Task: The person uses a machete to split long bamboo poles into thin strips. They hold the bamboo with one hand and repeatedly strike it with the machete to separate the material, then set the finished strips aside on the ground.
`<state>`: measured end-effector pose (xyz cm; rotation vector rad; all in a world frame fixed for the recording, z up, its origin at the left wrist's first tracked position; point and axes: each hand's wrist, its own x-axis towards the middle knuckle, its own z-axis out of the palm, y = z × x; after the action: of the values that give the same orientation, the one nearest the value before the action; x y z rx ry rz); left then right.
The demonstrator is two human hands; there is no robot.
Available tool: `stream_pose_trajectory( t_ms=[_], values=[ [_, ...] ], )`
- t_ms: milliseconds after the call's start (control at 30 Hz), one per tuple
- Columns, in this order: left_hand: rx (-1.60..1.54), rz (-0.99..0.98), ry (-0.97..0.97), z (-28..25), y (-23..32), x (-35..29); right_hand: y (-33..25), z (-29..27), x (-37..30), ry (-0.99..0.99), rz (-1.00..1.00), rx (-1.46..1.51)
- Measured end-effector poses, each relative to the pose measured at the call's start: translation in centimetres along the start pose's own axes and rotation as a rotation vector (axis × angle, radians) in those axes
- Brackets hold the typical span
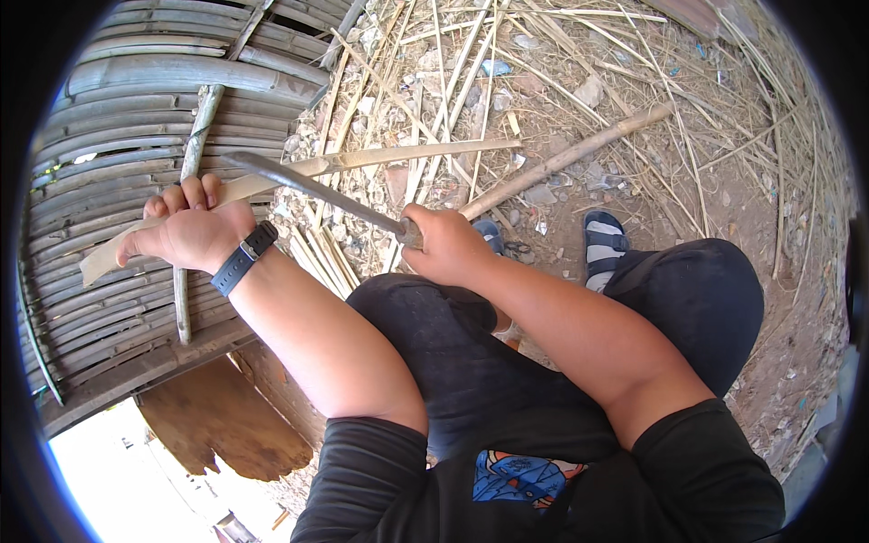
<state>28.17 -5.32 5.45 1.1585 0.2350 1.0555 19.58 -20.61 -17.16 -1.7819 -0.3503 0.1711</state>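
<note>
My left hand [195,231], with a watch on its wrist, is closed round one end of a long, flat bamboo strip [389,156]. The strip runs from beside my left thumb out to the right over the ground litter. In my right hand [450,246] is the handle of a long-bladed knife [335,196], mostly hidden by my fingers. Its dark blade points left and, in the picture, crosses the strip just right of my left hand. Whether the blade touches the strip I cannot tell.
A slatted bamboo wall [118,181] stands close on the left. Split bamboo pieces [321,258] lie near my left forearm. A round wooden pole [570,161] slants across the littered ground beyond my right hand. My sandalled foot [605,249] and bent knees are below.
</note>
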Motion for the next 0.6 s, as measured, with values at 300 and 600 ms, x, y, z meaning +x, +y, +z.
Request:
stream_pose_trajectory(
  t_ms=[300, 600],
  values=[
    [-0.001, 0.005, -0.037, -0.1, 0.1, 0.0, 1.7, -1.6, -0.3, 0.049, 0.31, 0.077],
    [0.002, -0.014, 0.002, -0.8, -0.4, 1.2, 9.0, 0.1, -2.6, 0.209, 0.538, 0.016]
  ],
)
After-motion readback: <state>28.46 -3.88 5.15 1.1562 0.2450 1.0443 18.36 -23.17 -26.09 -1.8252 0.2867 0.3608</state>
